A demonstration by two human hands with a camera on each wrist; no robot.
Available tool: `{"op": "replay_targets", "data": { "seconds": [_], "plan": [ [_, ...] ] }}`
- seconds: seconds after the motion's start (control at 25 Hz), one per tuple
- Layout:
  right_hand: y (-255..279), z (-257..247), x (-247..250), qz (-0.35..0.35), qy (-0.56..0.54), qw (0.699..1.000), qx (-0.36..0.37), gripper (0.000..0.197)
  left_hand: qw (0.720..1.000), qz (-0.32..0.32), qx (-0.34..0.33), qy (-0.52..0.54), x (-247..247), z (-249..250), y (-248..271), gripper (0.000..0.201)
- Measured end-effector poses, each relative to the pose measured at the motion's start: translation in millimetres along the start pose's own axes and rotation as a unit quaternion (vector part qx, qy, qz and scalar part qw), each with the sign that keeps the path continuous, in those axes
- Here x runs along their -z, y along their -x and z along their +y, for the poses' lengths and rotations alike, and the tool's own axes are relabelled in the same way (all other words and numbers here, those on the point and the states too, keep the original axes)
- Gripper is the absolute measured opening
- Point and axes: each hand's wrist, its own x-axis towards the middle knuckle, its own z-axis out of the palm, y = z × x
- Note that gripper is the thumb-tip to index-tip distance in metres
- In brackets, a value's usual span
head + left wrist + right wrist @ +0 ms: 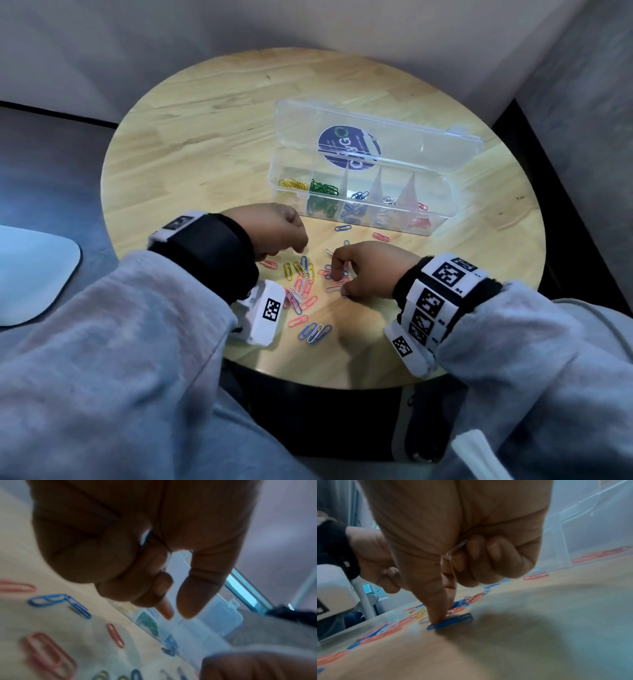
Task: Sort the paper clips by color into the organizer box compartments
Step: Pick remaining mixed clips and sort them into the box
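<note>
A clear organizer box [449, 202] stands open on the round wooden table [205, 144], its lid [418, 147] tipped back. From left to right its compartments hold yellow, green, blue, white and red clips. Loose paper clips [303, 287] of mixed colours lie between my hands. My right hand [342, 282] pinches down on a blue clip [452, 620] that lies flat on the table, thumb and forefinger on it [444, 616]. A white clip [453, 550] is tucked under its curled fingers. My left hand [277, 229] hovers over the pile with fingers curled, thumb and forefinger tips [176, 614] close together with nothing between them.
One blue clip [343, 227] and one red clip [381, 236] lie apart just in front of the box. Grey upholstered seats surround the table, and a pale rounded object [30, 274] rests on the seat at the left. The table's near edge is below my wrists.
</note>
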Motion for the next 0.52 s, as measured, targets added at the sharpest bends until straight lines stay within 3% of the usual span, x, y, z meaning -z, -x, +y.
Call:
{"op": "replay_targets", "data": {
  "seconds": [0.12, 0.52],
  "plan": [
    [-0.5, 1.3, -0.3, 0.011, -0.005, 1.000, -0.004, 0.023, 0.982, 0.039, -0.018, -0.186, -10.7, 0.2, 1.0, 0.009],
    [0.8, -7.3, 0.3, -0.023, 0.021, 0.999, 0.028, 0.016, 0.952, 0.016, -0.044, -0.304, -22.1, 3.3, -1.1, 0.021]
  ]
}}
